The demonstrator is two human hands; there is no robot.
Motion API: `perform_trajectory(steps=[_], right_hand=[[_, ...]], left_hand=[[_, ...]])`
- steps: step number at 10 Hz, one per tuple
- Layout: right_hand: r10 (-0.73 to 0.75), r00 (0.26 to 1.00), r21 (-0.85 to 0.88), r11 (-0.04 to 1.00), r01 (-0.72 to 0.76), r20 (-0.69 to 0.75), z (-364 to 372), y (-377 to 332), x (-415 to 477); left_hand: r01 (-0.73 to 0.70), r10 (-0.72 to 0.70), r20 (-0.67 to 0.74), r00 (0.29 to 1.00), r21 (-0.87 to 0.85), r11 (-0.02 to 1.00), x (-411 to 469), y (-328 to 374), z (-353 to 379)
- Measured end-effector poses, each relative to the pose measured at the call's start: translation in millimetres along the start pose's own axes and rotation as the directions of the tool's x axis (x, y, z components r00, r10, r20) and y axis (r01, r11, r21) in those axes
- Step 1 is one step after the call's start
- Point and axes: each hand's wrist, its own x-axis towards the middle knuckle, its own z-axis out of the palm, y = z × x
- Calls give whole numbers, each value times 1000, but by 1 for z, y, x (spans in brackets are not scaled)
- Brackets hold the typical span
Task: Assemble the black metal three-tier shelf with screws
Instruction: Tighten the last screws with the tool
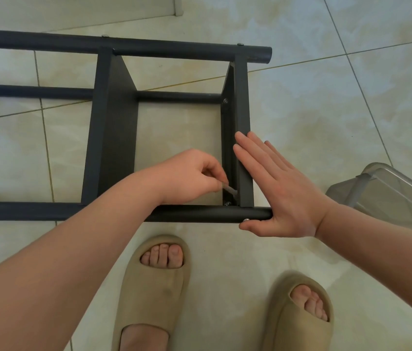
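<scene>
Black shelf [118, 127] on its side on tiled floor [326, 97]. Left hand [189, 176] inside frame, fingers [212, 171] curled, pinching small metal tool [229, 189] at corner screw [227, 203] by near post. Right hand [275, 188] flat, fingers straight, pressed against end panel [244, 110].

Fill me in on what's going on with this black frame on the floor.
A person is assembling a black metal shelf frame that lies on its side on the pale tiled floor. The left hand pinches a small silver tool at a screw in the near corner of the end panel. The right hand lies flat, fingers straight, bracing that panel.
</scene>
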Motion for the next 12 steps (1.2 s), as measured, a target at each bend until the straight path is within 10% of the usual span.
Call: perform_trajectory(steps=[3,12], right_hand=[[3,1000,14,1000,-3,-7,2,0,0],[1,1000,7,1000,-1,-14,2,0,0]], left_hand=[[180,-194,24,981,-499,848,9,1,15],[136,-207,-82,975,-513,847,12,4,19]])
